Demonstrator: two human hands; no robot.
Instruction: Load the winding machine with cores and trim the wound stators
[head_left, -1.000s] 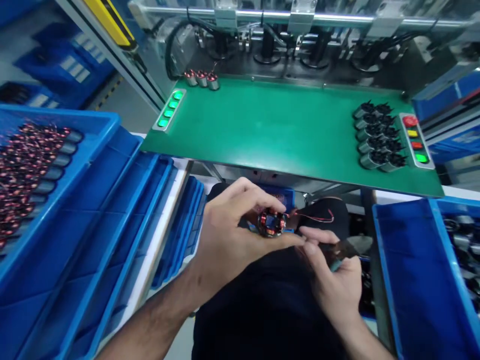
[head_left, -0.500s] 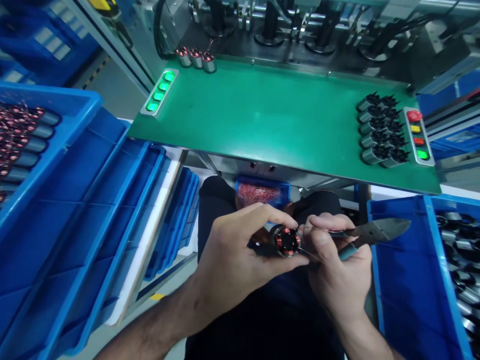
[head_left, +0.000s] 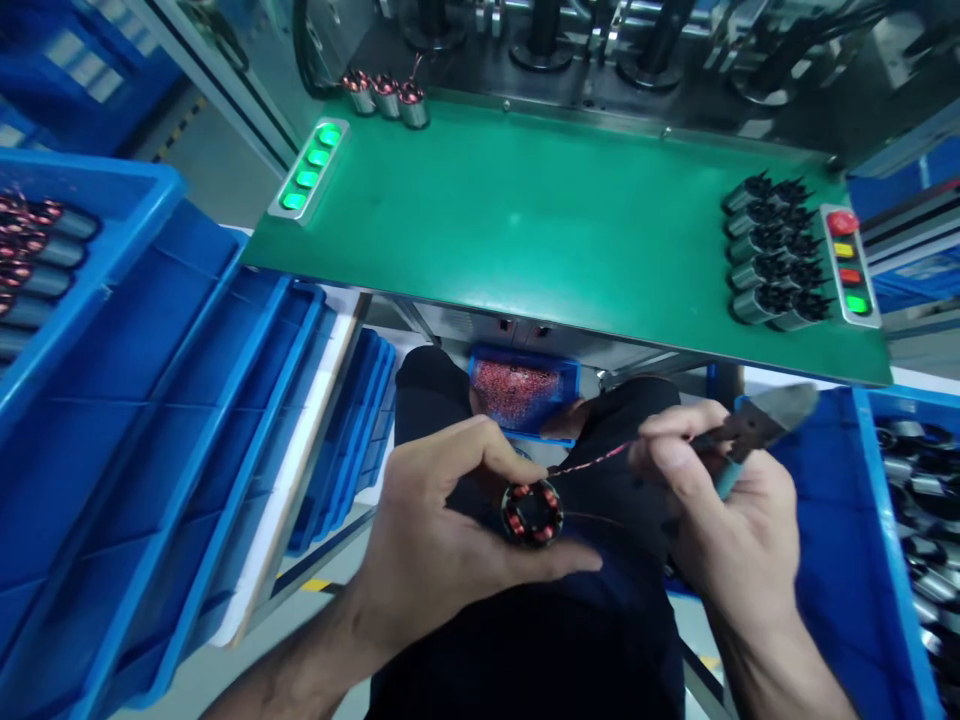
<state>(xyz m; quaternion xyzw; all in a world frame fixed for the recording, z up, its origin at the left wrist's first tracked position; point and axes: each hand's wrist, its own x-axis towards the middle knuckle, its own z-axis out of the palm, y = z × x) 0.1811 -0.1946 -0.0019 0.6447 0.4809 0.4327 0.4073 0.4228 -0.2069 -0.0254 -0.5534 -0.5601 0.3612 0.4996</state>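
My left hand grips a small motor stator, a round part with copper windings around a dark hollow centre, its open end facing me. From its upper edge a twisted copper wire runs to the right. My right hand pinches the far end of that wire between thumb and forefinger. In the same hand lie cutting pliers, their jaws pointing up and right and a teal handle showing by the palm. A second thin wire sticks out from the stator's right side, free.
Three wound stators stand at the back left of the green table, and several black-topped ones at its right. Button panels edge it. Blue crates flank me. A bin of wire scraps sits below.
My hands have moved apart, the left one leftward with the stator, the right one to the right with the pliers. The twisted wire now stretches visibly between them.
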